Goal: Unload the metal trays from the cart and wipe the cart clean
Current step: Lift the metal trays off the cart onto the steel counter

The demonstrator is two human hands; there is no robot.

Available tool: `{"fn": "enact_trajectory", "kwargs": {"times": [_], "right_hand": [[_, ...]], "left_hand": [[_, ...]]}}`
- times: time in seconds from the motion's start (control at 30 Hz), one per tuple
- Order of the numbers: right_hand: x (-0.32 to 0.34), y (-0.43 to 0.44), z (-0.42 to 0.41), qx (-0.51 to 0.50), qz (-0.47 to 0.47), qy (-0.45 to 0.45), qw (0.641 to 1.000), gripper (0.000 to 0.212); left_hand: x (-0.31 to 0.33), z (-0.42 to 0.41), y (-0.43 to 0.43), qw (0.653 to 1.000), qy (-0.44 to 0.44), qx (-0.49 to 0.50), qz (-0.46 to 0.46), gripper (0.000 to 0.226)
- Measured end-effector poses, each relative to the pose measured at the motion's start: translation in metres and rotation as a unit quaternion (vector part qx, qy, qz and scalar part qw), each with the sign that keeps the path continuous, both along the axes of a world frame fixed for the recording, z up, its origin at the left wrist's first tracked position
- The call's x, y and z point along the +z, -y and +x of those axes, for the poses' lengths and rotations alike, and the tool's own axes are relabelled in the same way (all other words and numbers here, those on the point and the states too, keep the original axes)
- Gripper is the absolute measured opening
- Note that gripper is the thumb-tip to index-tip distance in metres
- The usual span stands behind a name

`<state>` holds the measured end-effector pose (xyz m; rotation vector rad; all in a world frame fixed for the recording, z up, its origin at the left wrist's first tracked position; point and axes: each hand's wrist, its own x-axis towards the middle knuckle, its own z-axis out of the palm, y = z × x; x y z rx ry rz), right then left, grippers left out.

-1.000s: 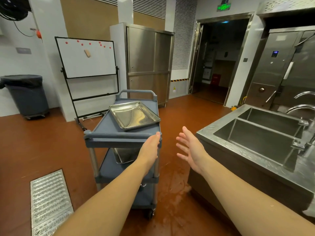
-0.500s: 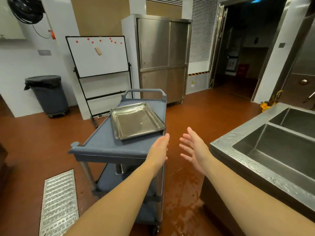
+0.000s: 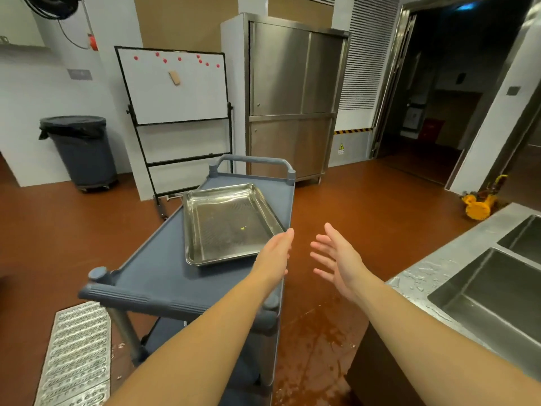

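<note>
1. The step in hand looks like the unloading. The metal tray [image 3: 225, 227] lies skewed on the top shelf of the grey utility cart [image 3: 152, 273], and its right corner reaches the shelf's right edge.
2. The left hand [image 3: 273, 256] grasps nothing. Its fingers are straight and together, at the shelf's right edge just beside that tray corner. Whether it touches the rim, I cannot tell.
3. The right hand [image 3: 336, 260] is released, fingers spread. It hovers over the floor between the cart and the steel sink unit [image 3: 433, 268].
4. The next move probably calls for a hand on each side rim and a level lift, since the tray is wide and shallow.
5. The lower shelves are mostly hidden, so more trays may wait there. Wiping is not yet begun, and no cloth shows.
</note>
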<state>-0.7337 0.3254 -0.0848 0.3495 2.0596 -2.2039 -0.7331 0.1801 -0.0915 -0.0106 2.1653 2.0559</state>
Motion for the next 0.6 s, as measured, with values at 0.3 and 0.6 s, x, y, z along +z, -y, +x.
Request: {"fn": "enact_trajectory", "kwargs": {"times": [0.3,0.6], "right_hand": [[-0.014,0.028,-0.089,0.058,-0.002,0.018,0.998,0.035],[-0.038,0.006,-0.182,0.148,-0.033,0.044,0.987,0.05]], "left_hand": [[-0.021,-0.082,0.03,0.999,0.017,0.044,-0.018,0.024],[-0.034,-0.142,0.02,0.988,0.037,0.137,-0.059,0.021]]}}
